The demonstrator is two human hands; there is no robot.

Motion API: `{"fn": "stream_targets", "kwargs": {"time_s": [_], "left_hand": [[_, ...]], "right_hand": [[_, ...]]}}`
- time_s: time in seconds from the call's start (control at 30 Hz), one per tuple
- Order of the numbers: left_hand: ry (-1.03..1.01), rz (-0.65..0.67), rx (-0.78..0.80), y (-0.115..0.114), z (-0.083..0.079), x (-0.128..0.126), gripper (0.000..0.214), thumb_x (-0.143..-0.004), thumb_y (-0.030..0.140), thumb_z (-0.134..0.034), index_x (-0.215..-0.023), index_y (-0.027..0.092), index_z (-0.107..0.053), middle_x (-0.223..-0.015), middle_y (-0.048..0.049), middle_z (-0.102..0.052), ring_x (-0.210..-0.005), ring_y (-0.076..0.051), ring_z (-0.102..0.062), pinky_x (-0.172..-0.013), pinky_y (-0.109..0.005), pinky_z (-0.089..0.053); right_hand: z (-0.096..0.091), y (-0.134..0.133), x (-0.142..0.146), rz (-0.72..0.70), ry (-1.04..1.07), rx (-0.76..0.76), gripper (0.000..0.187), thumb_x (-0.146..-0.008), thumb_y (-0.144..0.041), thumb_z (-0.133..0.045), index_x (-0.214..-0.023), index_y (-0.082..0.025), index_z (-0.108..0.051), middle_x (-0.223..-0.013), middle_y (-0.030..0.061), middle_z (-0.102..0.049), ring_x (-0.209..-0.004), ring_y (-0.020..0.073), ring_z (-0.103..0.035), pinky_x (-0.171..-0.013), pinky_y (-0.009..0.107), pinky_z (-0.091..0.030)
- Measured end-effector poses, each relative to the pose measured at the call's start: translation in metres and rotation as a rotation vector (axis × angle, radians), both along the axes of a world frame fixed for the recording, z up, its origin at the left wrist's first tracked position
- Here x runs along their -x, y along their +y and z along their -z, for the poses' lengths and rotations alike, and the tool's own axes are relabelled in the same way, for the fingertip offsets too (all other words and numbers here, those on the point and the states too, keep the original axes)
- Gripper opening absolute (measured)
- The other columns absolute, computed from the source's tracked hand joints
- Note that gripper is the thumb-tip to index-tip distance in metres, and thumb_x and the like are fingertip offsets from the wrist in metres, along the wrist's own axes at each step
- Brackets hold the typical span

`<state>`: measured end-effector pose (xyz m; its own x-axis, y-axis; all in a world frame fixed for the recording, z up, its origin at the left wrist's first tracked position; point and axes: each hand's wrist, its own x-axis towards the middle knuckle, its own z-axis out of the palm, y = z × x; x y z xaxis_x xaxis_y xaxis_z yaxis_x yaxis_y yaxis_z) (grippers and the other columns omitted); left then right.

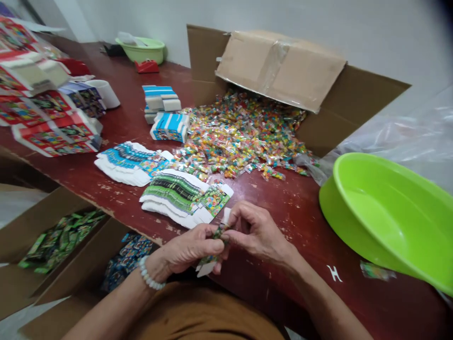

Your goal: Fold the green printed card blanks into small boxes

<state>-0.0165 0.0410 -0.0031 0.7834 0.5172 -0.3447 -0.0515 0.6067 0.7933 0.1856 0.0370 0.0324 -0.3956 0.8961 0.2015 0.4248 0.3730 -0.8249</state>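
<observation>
Close to my body at the table's front edge, my left hand (198,248) is wrapped round a small green printed carton (209,259), held tilted with a white flap sticking out at its lower end. My right hand (256,231) pinches the upper end of the same carton, by another white flap. Whether anything is inside the carton is hidden. Just beyond my hands lies a fanned stack of flat green cartons (177,193). A similar stack of blue flat cartons (130,160) is behind it. Small wrapped candies (240,137) spill in a heap from a cardboard box (283,66).
A lime-green basin (332,203) stands on the right, with one wrapped candy (377,271) and a white scrap (334,273) near it. Red carton bundles (56,132) are piled at left. Below the edge, open boxes hold green packets (63,238) and blue packets (127,257).
</observation>
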Motion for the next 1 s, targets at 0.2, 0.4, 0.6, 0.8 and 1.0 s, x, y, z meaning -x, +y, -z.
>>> {"fn": "stream_targets", "kwargs": {"time_s": [0.2, 0.4, 0.6, 0.8, 1.0], "left_hand": [[0.018, 0.014, 0.126, -0.005, -0.001, -0.006, 0.054, -0.054, 0.06, -0.085, -0.073, 0.014, -0.064, -0.06, 0.0012, -0.063, -0.044, -0.01, -0.056, -0.049, -0.023, -0.046], [0.069, 0.129, 0.127, -0.019, -0.002, -0.001, 0.044, -0.058, 0.046, -0.089, -0.077, 0.017, -0.063, -0.062, -0.0001, -0.068, -0.05, -0.012, -0.063, -0.052, -0.021, -0.05], [0.059, -0.022, 0.1, -0.021, -0.011, 0.0, 0.046, -0.046, 0.034, -0.094, -0.074, 0.016, -0.063, -0.066, 0.0039, -0.062, -0.052, -0.009, -0.055, -0.051, -0.021, -0.049], [0.11, -0.18, -0.099, -0.015, -0.006, 0.001, 0.037, -0.059, 0.04, -0.087, -0.077, 0.016, -0.063, -0.061, 0.0057, -0.054, -0.049, -0.007, -0.049, -0.045, -0.02, -0.046], [0.146, -0.413, -0.243, -0.013, -0.001, -0.004, 0.019, -0.073, 0.029, -0.073, -0.078, 0.013, -0.064, -0.071, -0.0006, -0.063, -0.062, -0.011, -0.058, -0.062, -0.025, -0.052]], "right_hand": [[0.003, -0.012, -0.012, -0.149, -0.052, 0.276, 0.01, -0.095, -0.031, -0.056, -0.09, -0.022, -0.057, -0.082, 0.0008, -0.064, -0.071, 0.0138, -0.059, -0.066, 0.026, -0.046], [0.014, -0.009, -0.008, -0.305, 0.065, 0.699, 0.022, -0.091, -0.038, -0.063, -0.097, -0.024, -0.047, -0.082, 0.0003, -0.062, -0.073, 0.0157, -0.061, -0.062, 0.025, -0.049], [0.003, -0.013, 0.0, -0.377, 0.174, 0.77, 0.041, -0.093, -0.04, -0.06, -0.127, -0.03, -0.037, -0.096, 0.0045, -0.067, -0.087, 0.0199, -0.068, -0.08, 0.036, -0.057], [0.018, -0.006, 0.008, 0.076, 0.248, 0.436, 0.064, -0.077, -0.044, -0.077, -0.131, -0.028, -0.045, -0.092, 0.006, -0.069, -0.068, 0.018, -0.066, -0.057, 0.027, -0.055], [0.035, -0.005, 0.03, 0.184, 0.393, 0.462, 0.03, -0.081, -0.047, -0.071, -0.078, -0.018, -0.064, -0.078, 0.0029, -0.064, -0.065, 0.0148, -0.058, -0.057, 0.025, -0.048]]}}
